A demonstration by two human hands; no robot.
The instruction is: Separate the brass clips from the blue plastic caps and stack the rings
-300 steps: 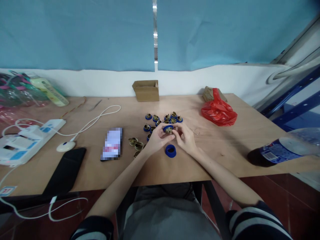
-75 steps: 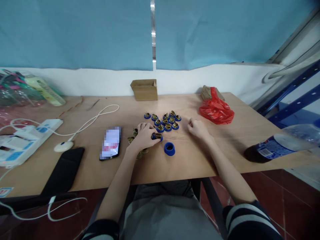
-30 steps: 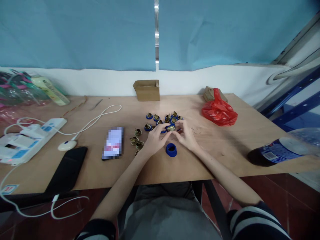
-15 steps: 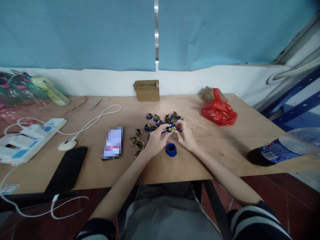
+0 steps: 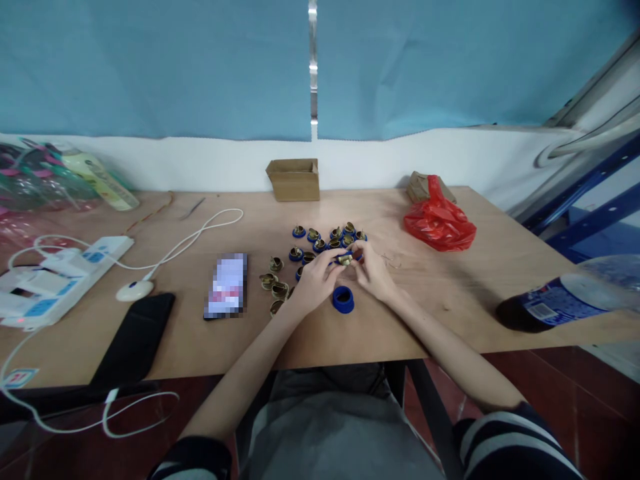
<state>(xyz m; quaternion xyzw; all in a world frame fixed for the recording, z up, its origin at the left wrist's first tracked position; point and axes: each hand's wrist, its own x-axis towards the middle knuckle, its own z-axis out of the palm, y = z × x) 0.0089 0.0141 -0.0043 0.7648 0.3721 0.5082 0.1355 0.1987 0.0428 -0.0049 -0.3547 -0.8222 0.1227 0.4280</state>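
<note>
Between the fingertips of both hands is a small brass-coloured fitting with a blue rim. My left hand pinches it from the left and my right hand from the right, so both are closed on it. Just below them a short stack of blue rings stands on the table. Beyond my fingers lie several similar brass fittings with blue rims, their tops tilted up. Several brass fittings with pale rims sit left of my left hand. The held fitting's finer parts are too small to make out.
On the wooden table are a phone with a lit screen, a black phone, a white power strip and cables. An open cardboard box stands at the back. Rightward are a red plastic bag and a lying cola bottle.
Both hands keep hold of the fitting at nearly the same spot. Only slight finger movement shows; the things on the table stay where they were.
</note>
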